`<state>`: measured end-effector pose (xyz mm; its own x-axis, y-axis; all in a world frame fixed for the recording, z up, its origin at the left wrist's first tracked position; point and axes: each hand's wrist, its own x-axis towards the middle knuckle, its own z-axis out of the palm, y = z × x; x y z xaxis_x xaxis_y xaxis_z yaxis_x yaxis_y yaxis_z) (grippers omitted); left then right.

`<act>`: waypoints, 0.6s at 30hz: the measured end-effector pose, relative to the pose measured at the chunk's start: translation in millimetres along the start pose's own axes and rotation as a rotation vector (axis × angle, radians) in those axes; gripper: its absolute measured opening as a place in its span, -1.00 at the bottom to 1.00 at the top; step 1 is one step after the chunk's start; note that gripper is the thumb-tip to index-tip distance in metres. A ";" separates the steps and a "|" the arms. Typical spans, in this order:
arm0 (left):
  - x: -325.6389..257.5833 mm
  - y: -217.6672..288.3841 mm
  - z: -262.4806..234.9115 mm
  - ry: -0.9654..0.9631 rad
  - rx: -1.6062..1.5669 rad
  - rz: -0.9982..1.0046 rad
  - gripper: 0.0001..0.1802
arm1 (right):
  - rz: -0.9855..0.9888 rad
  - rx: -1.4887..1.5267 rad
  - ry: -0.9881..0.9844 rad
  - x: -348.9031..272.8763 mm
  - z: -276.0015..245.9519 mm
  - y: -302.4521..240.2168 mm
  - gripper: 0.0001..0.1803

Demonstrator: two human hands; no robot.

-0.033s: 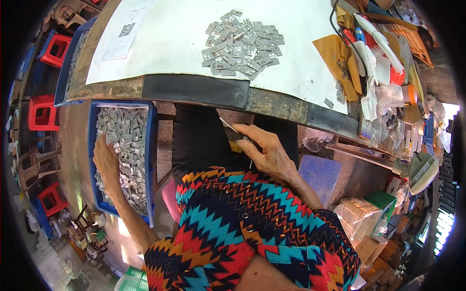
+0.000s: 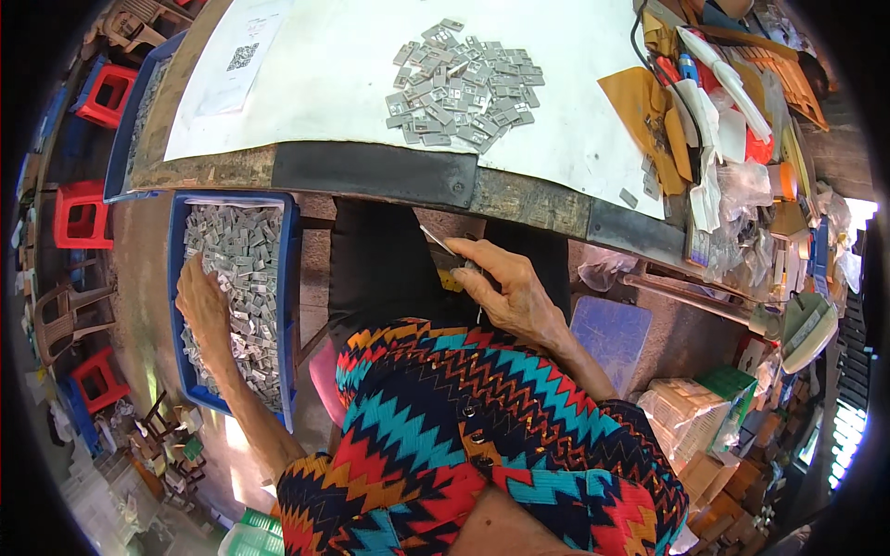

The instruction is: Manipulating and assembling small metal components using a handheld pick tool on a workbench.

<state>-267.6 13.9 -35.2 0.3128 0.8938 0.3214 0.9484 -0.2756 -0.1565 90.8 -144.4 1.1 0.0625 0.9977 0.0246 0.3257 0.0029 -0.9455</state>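
Grey metal pieces (image 2: 236,278) fill the blue bin (image 2: 289,306) beside the counter (image 2: 389,176); we rake them with the left hand (image 2: 204,310), its grip released, while the right hand (image 2: 505,287) stays clenched on a small blade (image 2: 438,241).

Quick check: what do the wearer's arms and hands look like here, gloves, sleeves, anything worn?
Both hands are bare: no gloves on the left hand or the right hand, and no ring, watch or bracelet shows. Forearms are uncovered. The garment is a zigzag print in red, orange, turquoise, black and blue, with small dark buttons down its middle.
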 end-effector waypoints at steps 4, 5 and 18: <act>40.7 72.6 -28.9 0.144 -0.668 -0.004 -0.80 | 0.076 0.011 -0.044 -0.7 -4.1 -2.2 -0.67; 55.6 107.3 -43.8 0.141 -0.802 0.033 -0.81 | 0.090 0.007 -0.026 -2.5 -4.9 1.2 -0.67; 122.8 229.8 -37.4 -0.114 -0.771 0.569 -0.84 | 0.072 0.012 0.007 -11.5 -9.1 14.9 -0.66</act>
<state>-9.3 47.1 3.2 0.7677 0.5724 0.2881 0.4419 -0.7985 0.4088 103.5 -156.4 -10.3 0.0920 0.9949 -0.0415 0.3085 -0.0681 -0.9488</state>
